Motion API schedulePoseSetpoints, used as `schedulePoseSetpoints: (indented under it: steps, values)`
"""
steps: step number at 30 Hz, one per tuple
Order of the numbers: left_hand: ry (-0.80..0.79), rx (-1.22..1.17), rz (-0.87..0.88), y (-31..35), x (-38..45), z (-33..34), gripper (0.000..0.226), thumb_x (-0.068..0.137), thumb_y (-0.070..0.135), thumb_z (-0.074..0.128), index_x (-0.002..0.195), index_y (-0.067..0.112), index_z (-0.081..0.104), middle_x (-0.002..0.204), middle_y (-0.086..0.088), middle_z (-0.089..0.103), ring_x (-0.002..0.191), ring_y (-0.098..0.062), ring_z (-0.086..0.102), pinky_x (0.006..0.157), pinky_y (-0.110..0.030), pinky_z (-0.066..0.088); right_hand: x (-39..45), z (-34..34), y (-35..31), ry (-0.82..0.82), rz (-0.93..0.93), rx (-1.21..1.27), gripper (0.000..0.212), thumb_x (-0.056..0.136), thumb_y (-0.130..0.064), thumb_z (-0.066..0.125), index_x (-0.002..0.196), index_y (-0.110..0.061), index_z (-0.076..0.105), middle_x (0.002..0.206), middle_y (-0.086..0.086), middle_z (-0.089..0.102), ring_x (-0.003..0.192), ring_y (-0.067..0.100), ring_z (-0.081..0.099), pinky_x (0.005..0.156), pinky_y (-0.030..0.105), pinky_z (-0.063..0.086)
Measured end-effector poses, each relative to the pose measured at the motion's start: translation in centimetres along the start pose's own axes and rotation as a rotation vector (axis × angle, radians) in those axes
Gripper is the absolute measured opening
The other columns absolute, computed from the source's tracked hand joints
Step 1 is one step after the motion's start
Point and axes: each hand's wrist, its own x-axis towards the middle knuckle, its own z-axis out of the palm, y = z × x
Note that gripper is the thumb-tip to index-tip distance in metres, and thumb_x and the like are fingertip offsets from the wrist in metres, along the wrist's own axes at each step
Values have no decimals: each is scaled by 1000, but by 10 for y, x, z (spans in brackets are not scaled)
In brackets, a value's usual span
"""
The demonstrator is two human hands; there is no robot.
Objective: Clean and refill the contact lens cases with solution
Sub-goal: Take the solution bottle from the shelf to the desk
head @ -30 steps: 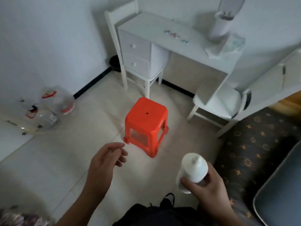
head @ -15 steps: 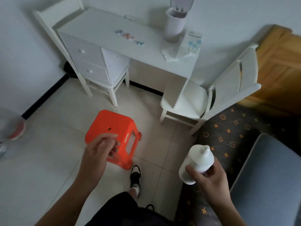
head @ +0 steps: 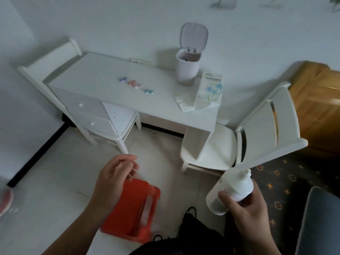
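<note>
Right hand [head: 246,207] grips white solution bottle [head: 230,192], low right. Left hand [head: 112,181] carries nothing, fingers loosely curled, well apart from the bottle; open floor shows between them. Orange stool [head: 132,212] sits right under the left hand, blocking a straight drop. Ahead of the grip, white chair [head: 261,129] stands closest, its back just beyond the bottle tip, seat tucked at the desk's right end. Desk [head: 103,74] top further ahead: lens cases [head: 136,85] in a row mid-top with bare surface around them. Far right of the top is crowded: open-lidded bin [head: 185,72], tissue pack [head: 209,91], loose tissue [head: 184,103]. Second chair [head: 55,54] flanks the desk's left end.
</note>
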Motion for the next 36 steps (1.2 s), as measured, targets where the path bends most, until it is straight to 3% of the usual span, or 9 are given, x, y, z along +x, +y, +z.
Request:
schedulePoseSetpoints:
  steps: [4, 6, 10, 16, 19, 22, 26, 30, 36]
  values:
    - [37, -11, -22, 0, 46, 18, 23, 101, 9, 55, 96, 22, 72, 88, -7, 72, 77, -23, 68, 71, -35, 54, 69, 9, 0, -71, -18, -7, 58, 62, -39, 92, 114, -37, 64, 106, -5, 71, 99, 17, 69, 85, 48, 58]
    - [55, -18, -47, 2, 70, 30, 25, 101, 4, 52, 97, 18, 72, 88, -8, 72, 76, -24, 66, 70, -36, 54, 105, 14, 1, -95, -17, 14, 61, 59, -44, 90, 114, -37, 65, 107, -4, 72, 99, 16, 70, 84, 44, 59]
    - [153, -7, -50, 5, 123, 54, 24, 99, -6, 49, 100, 6, 70, 84, -10, 71, 72, -26, 63, 66, -33, 52, 179, 27, 3, -175, -17, 4, 66, 52, -49, 88, 113, -45, 63, 106, -11, 73, 96, 6, 71, 71, 21, 59]
    - [242, -11, -20, 25, 187, 83, 23, 97, -10, 52, 101, 4, 70, 82, -12, 71, 70, -22, 63, 63, -26, 52, 279, 38, -19, -328, -83, -56, 69, 60, -31, 93, 113, -58, 58, 112, -22, 70, 100, -3, 67, 85, 28, 53]
    - [249, -6, 1, 34, 209, 88, 19, 97, -6, 55, 102, 6, 70, 84, -11, 71, 71, -22, 64, 65, -29, 52, 309, 50, -35, -360, -110, -36, 69, 56, -46, 88, 119, -51, 60, 115, -17, 70, 104, 1, 68, 85, 29, 53]
    - [260, -6, -12, 34, 233, 89, 16, 98, -3, 57, 102, 6, 70, 84, -11, 72, 71, -22, 64, 66, -33, 51, 330, 64, -45, -376, -118, -6, 66, 55, -46, 88, 115, -55, 60, 113, -17, 72, 104, 2, 68, 86, 29, 53]
    - [214, 24, -24, 36, 270, 88, 25, 98, -6, 52, 102, 10, 71, 84, -8, 73, 72, -23, 65, 67, -33, 52, 355, 81, -52, -370, -128, -11, 65, 61, -24, 93, 111, -52, 62, 110, -14, 73, 101, 6, 70, 91, 37, 56]
    - [130, 45, -30, 38, 324, 86, 23, 98, -4, 53, 102, 11, 70, 87, -8, 73, 73, -20, 66, 69, -34, 53, 380, 102, -54, -307, -104, -13, 65, 52, -47, 86, 112, -53, 62, 110, -15, 73, 100, 5, 70, 87, 34, 56]
    - [-60, 82, -13, 33, 424, 63, 16, 97, 5, 61, 100, 17, 72, 88, -3, 76, 74, -15, 68, 67, -21, 54, 419, 169, -62, -192, -51, -62, 66, 51, -52, 84, 112, -53, 60, 108, -21, 71, 98, -1, 68, 82, 22, 49]
